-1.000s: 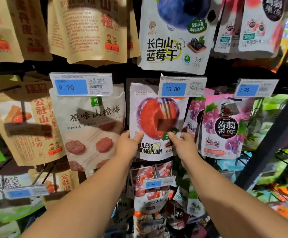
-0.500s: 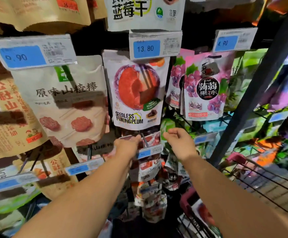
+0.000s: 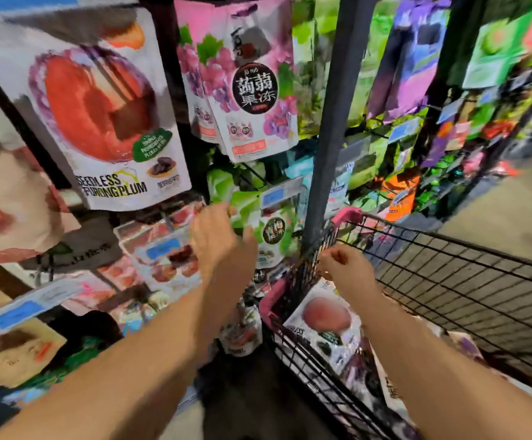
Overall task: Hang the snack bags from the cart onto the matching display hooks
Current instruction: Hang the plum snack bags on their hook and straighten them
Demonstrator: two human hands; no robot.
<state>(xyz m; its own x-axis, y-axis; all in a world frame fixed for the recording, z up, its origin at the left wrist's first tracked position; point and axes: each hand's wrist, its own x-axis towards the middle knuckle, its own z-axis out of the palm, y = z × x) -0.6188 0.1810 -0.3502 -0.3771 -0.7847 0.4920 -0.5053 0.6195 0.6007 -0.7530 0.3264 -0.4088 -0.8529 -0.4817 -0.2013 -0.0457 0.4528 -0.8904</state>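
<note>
While both empty, left hand (image 3: 218,236) fingers apart by rack; right hand (image 3: 342,265) curled over cart (image 3: 448,265) rim.

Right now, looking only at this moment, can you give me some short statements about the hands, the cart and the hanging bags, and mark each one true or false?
1. The Seedless Furong Plum bag hangs on the display. True.
2. The right hand holds a bag. False: it is empty, above the wire cart's near corner.
3. A plum bag lies in the cart. True.
4. The left hand grips the grape konjac jelly bag. False: it is lower, in front of the green bags, and seems to grip nothing.
5. The cart is left of the plum bag on the display. False: it is to the right.
</note>
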